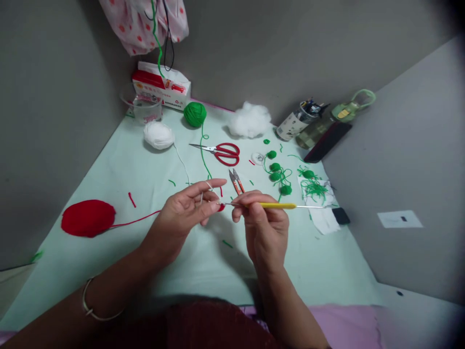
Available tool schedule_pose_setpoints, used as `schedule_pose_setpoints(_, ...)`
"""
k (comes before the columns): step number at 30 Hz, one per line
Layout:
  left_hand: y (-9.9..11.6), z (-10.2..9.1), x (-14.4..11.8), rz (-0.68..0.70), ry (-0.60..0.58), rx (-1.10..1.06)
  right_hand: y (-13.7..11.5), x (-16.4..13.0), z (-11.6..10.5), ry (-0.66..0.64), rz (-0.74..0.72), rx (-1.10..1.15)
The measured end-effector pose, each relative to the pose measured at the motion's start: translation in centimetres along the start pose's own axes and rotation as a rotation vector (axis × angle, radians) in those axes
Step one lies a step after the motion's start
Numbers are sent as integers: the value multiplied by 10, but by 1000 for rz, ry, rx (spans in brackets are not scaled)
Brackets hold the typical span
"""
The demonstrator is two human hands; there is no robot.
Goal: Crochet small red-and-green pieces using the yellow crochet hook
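Observation:
My right hand [263, 220] grips a yellow-handled crochet hook [276, 205], lying level with its metal tip pointing left. My left hand [189, 208] pinches a tiny red crochet piece [221, 207] at the hook's tip, with yarn wound over the raised forefinger. A red strand [134, 222] runs left from that hand to a red yarn ball [88, 218] on the pale green table [145, 252].
Beyond my hands lie red scissors [223, 152], small orange snips [237, 181], a green yarn ball [195, 114], a white yarn ball [159, 134], white stuffing [250, 119], several small green crochet balls [278, 174] and green scraps [314, 186]. A box, cup, bottle and phone line the back.

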State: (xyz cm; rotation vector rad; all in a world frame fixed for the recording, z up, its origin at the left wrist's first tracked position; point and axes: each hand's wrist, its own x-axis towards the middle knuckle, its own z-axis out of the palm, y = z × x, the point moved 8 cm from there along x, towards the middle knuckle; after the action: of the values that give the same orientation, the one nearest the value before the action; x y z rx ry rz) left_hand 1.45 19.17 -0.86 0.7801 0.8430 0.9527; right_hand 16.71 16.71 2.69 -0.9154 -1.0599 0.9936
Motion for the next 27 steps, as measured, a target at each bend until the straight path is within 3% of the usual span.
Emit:
schedule_pose_setpoints(9, -4, 10, -1, -106, -55, -45, 0, -1, 0, -26, -31, -40)
schedule_pose_setpoints(16, -8, 20, -5, -264, -265, -211, 9, 6, -9, 40, 176, 145)
schedule_pose_setpoints(19, -9, 18, -4, -199, -200, -167, 15, 4, -5, 17, 219, 180)
schedule_pose_setpoints(23, -13, 14, -3, -79, -82, -17, 18, -2, -2, -12, 122, 12)
schedule_pose_setpoints(27, -13, 14, -4, -92, -115, 96, 19, -3, -6, 4, 147, -4)
